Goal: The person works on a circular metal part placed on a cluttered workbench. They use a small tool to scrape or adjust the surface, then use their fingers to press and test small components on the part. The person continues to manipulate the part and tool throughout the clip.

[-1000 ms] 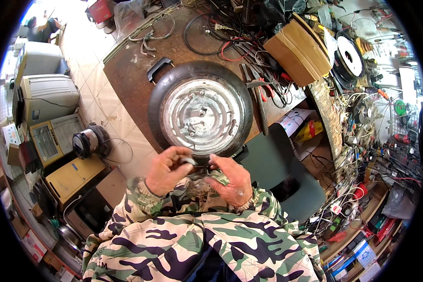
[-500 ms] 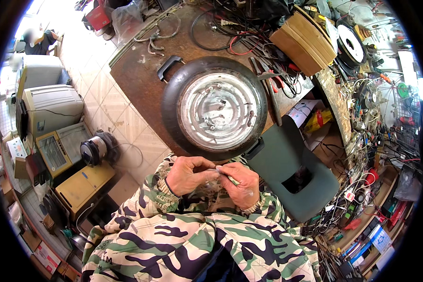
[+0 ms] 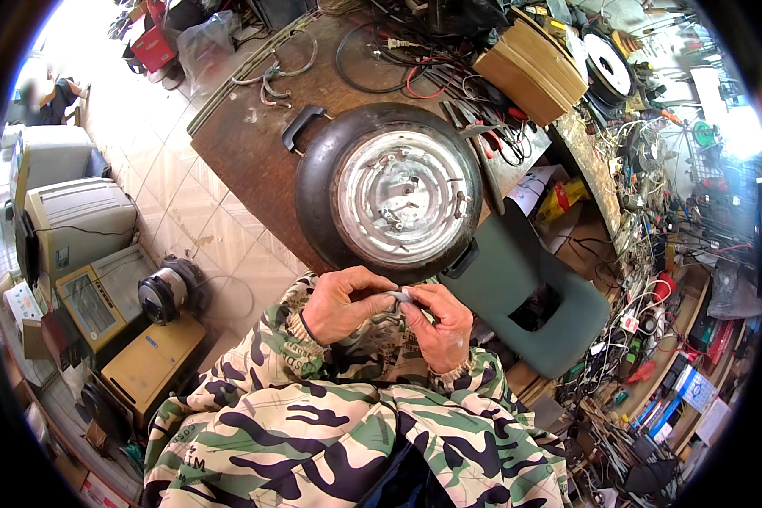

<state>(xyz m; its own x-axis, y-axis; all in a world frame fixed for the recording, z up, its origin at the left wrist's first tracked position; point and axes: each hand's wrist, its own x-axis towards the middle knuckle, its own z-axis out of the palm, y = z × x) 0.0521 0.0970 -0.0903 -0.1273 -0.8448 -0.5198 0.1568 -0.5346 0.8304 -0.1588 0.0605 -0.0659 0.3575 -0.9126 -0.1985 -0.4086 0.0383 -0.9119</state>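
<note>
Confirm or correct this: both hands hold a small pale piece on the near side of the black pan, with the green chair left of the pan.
Wrong side: in the head view, the green chair is to the right of the black pan, not left. The left hand and right hand do hold a small pale piece on the pan's near side.
</note>
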